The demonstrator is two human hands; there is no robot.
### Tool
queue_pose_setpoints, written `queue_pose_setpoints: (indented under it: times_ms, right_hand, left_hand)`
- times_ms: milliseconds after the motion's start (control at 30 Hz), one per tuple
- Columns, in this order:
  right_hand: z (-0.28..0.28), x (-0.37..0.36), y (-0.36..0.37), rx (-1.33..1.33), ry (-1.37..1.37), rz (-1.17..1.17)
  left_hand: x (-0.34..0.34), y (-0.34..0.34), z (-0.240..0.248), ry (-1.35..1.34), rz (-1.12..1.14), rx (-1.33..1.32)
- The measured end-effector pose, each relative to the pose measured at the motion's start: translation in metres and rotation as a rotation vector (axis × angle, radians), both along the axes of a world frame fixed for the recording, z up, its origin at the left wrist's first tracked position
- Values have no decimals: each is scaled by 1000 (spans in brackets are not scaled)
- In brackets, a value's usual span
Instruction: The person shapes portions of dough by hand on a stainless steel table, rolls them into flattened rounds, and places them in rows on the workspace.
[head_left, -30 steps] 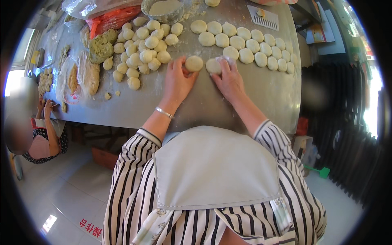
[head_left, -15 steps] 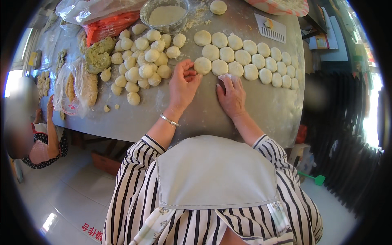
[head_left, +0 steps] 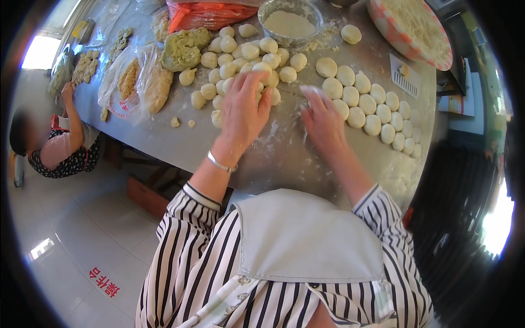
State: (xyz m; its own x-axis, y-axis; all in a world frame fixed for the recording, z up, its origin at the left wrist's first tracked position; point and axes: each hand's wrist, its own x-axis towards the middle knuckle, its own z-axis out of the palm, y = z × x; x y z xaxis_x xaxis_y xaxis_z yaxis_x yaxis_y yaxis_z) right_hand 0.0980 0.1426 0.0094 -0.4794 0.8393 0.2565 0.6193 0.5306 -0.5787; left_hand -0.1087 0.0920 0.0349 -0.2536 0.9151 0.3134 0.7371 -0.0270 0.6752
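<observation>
My left hand (head_left: 244,112) reaches over the near right side of a heap of pale dough balls (head_left: 251,51). Its fingers are bent slightly and spread, with the thumb apart, among the balls; what lies under the palm is hidden. My right hand (head_left: 326,123) hovers low above the metal table, fingers extended and floury at the tips, holding nothing. Just to its right, several rounder, flattened dough pieces (head_left: 367,104) lie close together in three slanting rows. The hand is beside the left end of the nearest row.
A glass bowl of flour (head_left: 290,24) stands behind the heap, near one lone dough ball (head_left: 351,34). Greenish dough (head_left: 185,50) and bagged filling (head_left: 130,82) lie left. A white slotted scraper (head_left: 404,76) and red-white basin (head_left: 407,33) are right. Another person (head_left: 60,139) works far left.
The view has turned left. My left hand has gone from the rows' left end to the ball heap. My right hand has drawn away from the front row's edge, its fingers stretching out.
</observation>
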Motion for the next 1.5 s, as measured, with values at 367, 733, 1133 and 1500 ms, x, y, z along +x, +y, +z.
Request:
queue_pose_setpoints:
  times_ms: [367,733,1133,1500]
  right_hand:
    - [-16,-37,62,-79,-5,-108]
    - [27,61,-26,-1373,1205,-126]
    - [11,117,-103,-1233,1171,-232]
    - [-14,120,-143,-291,-338,-298]
  left_hand:
    - [-34,50,-6,328,-22,-73]
    - [-14,-40,-1,-1629,-378,-445]
    - [8,-81,-7,-1789,-460,-579]
    - [32,-110,-31,-76,-339,-296]
